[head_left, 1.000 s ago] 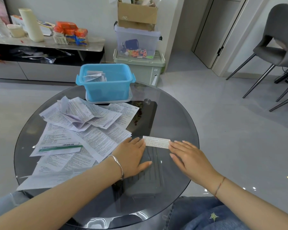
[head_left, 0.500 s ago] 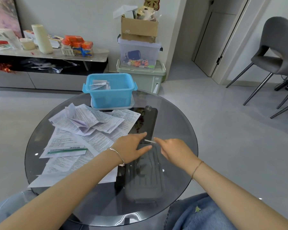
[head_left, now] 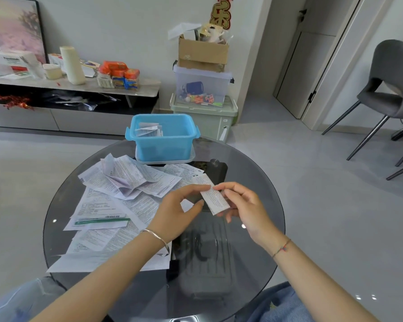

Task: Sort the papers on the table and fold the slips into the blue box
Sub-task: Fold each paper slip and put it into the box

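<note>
Two hands: left hand (head_left: 177,212) and right hand (head_left: 247,208) together pinch one slip (head_left: 213,198) above the tabletop (head_left: 254,182). One blue box (head_left: 163,145) at twelve o'clock; loose papers (head_left: 116,205) at nine.

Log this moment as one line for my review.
phase: slip held above table | left hand: pinches slip | right hand: pinches slip | blue box: slips inside | papers: loose pile on table

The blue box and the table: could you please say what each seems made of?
Blue box: likely plastic, smooth, semi-matt, with moulded rim handles. Table: apparently tinted glass, glossy; light glints on it and things beneath show through.
</note>
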`<state>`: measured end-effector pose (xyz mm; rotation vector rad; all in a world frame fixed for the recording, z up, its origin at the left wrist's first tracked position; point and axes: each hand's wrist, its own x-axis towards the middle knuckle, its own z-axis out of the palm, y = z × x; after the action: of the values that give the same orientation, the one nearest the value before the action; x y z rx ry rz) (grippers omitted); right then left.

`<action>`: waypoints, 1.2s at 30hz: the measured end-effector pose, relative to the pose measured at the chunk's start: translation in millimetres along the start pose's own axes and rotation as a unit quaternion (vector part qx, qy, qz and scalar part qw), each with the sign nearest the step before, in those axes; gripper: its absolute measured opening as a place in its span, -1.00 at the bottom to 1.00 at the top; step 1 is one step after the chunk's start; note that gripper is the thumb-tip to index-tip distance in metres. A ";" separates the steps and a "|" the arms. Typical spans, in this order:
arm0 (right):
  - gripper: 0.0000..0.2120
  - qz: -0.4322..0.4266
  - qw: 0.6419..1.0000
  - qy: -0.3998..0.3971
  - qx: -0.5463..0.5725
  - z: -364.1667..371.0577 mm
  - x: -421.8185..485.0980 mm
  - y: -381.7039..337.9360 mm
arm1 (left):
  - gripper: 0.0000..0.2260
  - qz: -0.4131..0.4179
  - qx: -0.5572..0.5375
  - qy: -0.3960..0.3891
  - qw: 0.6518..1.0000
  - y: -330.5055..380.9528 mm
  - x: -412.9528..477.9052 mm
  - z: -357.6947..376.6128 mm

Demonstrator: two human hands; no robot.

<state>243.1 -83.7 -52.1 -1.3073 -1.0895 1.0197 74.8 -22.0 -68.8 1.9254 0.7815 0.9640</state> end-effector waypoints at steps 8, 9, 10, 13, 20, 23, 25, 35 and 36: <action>-0.88 -0.063 0.998 0.005 -0.031 -1.2 7.3 0.8 | -0.82 -0.029 -0.088 -0.034 0.995 11.3 10.2 -8.6; -0.92 -0.069 0.997 0.016 -0.027 -0.8 8.0 1.1 | -0.83 -0.027 -0.097 -0.025 0.995 11.7 11.0 -7.2; -0.94 -0.073 0.997 0.028 -0.021 -0.8 8.9 2.1 | -0.85 -0.027 -0.110 -0.015 0.993 11.9 11.6 -5.1; -0.96 -0.079 0.995 0.048 -0.024 -1.6 9.8 3.9 | -0.90 -0.025 -0.133 0.012 0.991 12.2 14.5 0.4; -0.89 -0.078 0.996 0.050 -0.015 1.8 9.4 2.9 | -0.83 -0.028 -0.128 0.001 0.991 17.2 21.3 2.8; -0.93 -0.064 0.996 0.066 0.011 5.3 10.4 1.6 | -0.82 -0.030 -0.147 -0.002 0.989 21.3 20.7 5.1; -0.92 -0.050 0.996 0.068 0.019 7.2 10.7 2.0 | -0.81 -0.028 -0.148 0.000 0.989 22.9 20.2 7.3; -0.89 -0.034 0.996 0.074 0.023 9.9 9.5 3.7 | -0.82 -0.072 -0.200 0.038 0.976 27.2 19.1 14.7; -0.90 -0.034 0.997 0.072 0.020 9.6 9.4 3.7 | -0.81 -0.077 -0.194 0.033 0.977 25.8 19.8 14.5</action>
<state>235.8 -72.5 -55.8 -1.2834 -0.9926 0.8793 101.3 -24.1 -45.1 1.4825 0.7077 1.0051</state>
